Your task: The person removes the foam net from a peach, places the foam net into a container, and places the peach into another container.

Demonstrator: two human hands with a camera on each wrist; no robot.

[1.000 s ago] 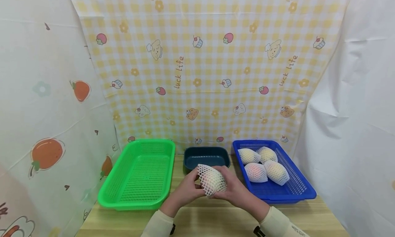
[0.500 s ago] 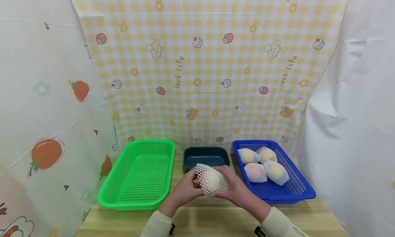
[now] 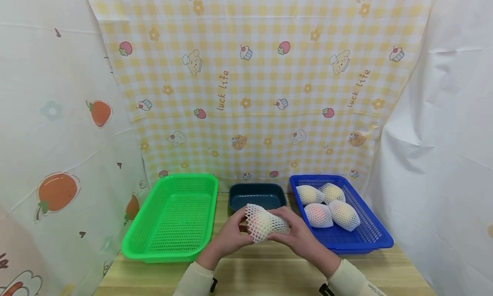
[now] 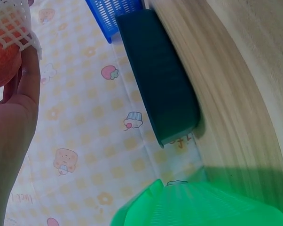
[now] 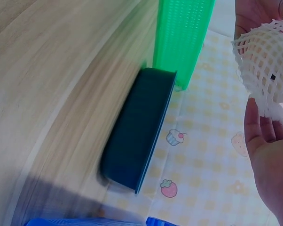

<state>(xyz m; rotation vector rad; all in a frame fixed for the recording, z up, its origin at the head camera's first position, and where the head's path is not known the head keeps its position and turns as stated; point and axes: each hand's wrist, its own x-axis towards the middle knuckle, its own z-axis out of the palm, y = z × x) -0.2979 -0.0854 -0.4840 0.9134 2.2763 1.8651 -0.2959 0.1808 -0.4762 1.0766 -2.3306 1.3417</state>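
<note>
Over the table's near middle, both hands hold one round, red-streaked fruit (image 4: 4, 63) in a white foam net (image 3: 261, 223); whether it is an apple or a peach I cannot tell. My left hand (image 3: 230, 235) grips the fruit at its left side. In the left wrist view a bare part of its skin shows below the net's edge. With fingers and thumb, my right hand (image 3: 299, 234) pinches the net's right end, which narrows away from the fruit. In the right wrist view the netting (image 5: 268, 61) covers the fruit's side.
On the left stands a green basket (image 3: 209, 240) with nothing in it. A dark teal bin (image 3: 236, 210) sits behind the hands. The blue basket (image 3: 369, 240) on the right holds several netted fruits (image 3: 344, 215). A patterned cloth (image 3: 246, 129) hangs behind the wooden table (image 3: 246, 274).
My right hand has shifted slightly to the right with the net's end, and the net has stretched and narrowed on that side. The left hand has barely moved.
</note>
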